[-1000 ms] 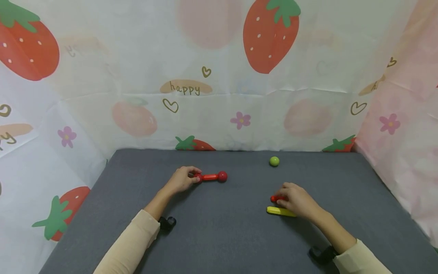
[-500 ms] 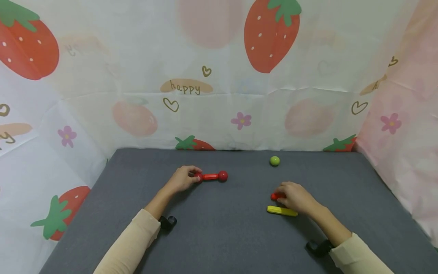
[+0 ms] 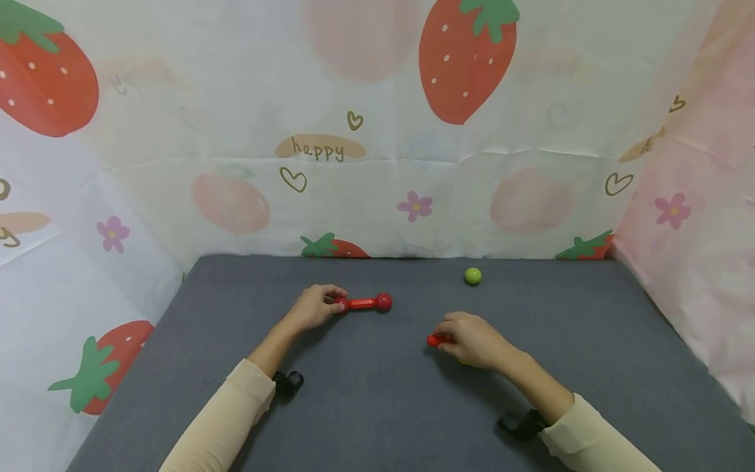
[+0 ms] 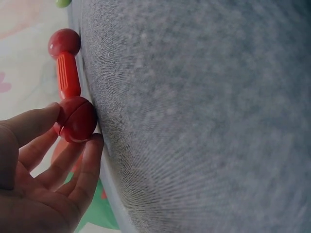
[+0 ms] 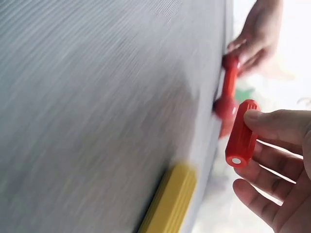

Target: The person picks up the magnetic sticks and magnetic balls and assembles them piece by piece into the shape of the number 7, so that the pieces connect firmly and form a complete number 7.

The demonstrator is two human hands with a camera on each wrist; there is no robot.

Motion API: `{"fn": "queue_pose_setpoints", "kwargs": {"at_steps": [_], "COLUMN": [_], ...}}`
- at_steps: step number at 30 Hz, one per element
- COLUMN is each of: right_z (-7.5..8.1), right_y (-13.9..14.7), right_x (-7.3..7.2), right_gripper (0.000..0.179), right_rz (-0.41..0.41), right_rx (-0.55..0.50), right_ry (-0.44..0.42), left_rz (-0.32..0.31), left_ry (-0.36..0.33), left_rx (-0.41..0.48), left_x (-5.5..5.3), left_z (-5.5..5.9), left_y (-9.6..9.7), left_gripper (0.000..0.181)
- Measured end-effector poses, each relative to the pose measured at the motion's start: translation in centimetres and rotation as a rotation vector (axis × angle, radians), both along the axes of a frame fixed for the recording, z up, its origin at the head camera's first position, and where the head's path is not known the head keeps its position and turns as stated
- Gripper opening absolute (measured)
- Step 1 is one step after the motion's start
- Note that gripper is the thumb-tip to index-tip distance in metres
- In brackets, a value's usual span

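Note:
My left hand grips the near red ball of a dumbbell-shaped piece. A red ridged rod joins that ball to a second red ball at its right end. The piece lies at the table's back left of centre. Between thumb and fingers, my right hand pinches a separate short red rod, whose end shows a pale round spot. This rod is apart from the dumbbell piece, to its front right. A yellow rod lies on the table below my right hand, which mostly hides it in the head view.
A small green ball sits near the back edge of the dark grey table. A strawberry-print cloth hangs behind the table and along both sides.
The right hand has lifted the red rod away from beside the yellow rod and moved it left, toward the dumbbell piece. My left hand stays in place on its ball.

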State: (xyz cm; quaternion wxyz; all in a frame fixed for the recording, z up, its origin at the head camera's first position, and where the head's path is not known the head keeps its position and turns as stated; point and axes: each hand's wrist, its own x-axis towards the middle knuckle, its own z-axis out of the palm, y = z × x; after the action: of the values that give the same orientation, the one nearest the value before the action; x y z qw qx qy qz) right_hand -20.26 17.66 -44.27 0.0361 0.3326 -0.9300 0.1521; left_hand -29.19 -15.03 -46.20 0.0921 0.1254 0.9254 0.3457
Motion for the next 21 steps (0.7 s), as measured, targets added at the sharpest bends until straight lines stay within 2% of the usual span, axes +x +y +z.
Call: {"fn": "queue_pose_setpoints", "kwargs": {"at_steps": [10, 21], "right_z": [0.4, -0.4], "right_y": [-5.9, -11.1], "right_x": [0.2, 0.6], "right_gripper": [0.015, 0.016], "right_rz": [0.115, 0.194], "right_rx": [0.049, 0.173], "right_ry": [-0.027, -0.032], "left_rz": [-0.001, -0.012], "left_ry": [-0.003, 0.001], "left_rx": [-0.005, 0.0], "left_x": [0.1, 0.1], "left_z": [0.1, -0.1], "left_y": [0.1, -0.1], "left_gripper": [0.031, 0.03]}}
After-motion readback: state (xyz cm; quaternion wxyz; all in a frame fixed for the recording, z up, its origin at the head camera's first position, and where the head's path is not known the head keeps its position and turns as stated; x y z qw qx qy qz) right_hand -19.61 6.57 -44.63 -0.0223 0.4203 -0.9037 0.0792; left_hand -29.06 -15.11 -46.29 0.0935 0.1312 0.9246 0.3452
